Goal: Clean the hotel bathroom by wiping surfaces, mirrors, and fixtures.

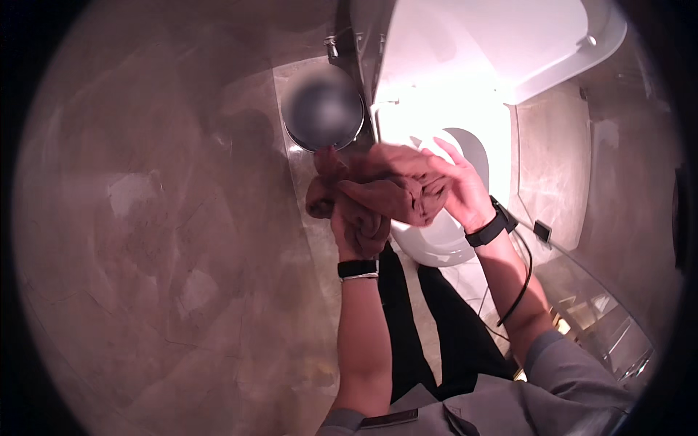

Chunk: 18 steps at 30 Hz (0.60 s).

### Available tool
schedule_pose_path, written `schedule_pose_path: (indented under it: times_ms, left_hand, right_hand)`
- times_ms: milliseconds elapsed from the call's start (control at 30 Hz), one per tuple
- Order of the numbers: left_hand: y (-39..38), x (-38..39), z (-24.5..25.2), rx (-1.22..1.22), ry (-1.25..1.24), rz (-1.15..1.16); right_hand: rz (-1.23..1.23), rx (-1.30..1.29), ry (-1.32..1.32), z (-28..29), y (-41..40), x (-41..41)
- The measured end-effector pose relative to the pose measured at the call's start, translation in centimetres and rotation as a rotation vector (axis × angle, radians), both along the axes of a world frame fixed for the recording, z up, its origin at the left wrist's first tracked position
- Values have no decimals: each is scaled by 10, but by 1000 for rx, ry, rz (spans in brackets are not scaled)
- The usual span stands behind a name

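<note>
My left hand grips a bunched reddish-brown cloth from below, and folds of the fabric hide most of its fingers. At the cloth's right end is my right hand, its fingers stretched along the far edge and its thumb not clearly seen. Both wrists wear black bands. The cloth is held up in front of a white toilet bowl, partly covering its left side. A raised white toilet lid stands behind the brightly lit seat area.
A round metallic bin, its top blurred, stands left of the toilet beside a dark partition. A thin black cord hangs by my right forearm. At right is a glass panel edge with a small dark clip.
</note>
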<state>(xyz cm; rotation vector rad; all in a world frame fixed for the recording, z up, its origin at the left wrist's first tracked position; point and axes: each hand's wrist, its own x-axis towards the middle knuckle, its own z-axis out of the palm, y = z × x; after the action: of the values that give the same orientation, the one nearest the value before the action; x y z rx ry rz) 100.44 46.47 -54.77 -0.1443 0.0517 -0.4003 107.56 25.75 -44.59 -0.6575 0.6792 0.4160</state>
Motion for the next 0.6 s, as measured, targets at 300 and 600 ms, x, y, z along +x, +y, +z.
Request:
schedule_pose_path:
  times_ms: [300, 600]
  left_hand:
    - [-5, 12, 14, 455, 534, 93]
    - [-16, 15, 2, 499, 538, 74]
  right_hand:
    - [9, -395, -77, -44, -21, 38]
    - [992, -2015, -847, -78, 40, 110]
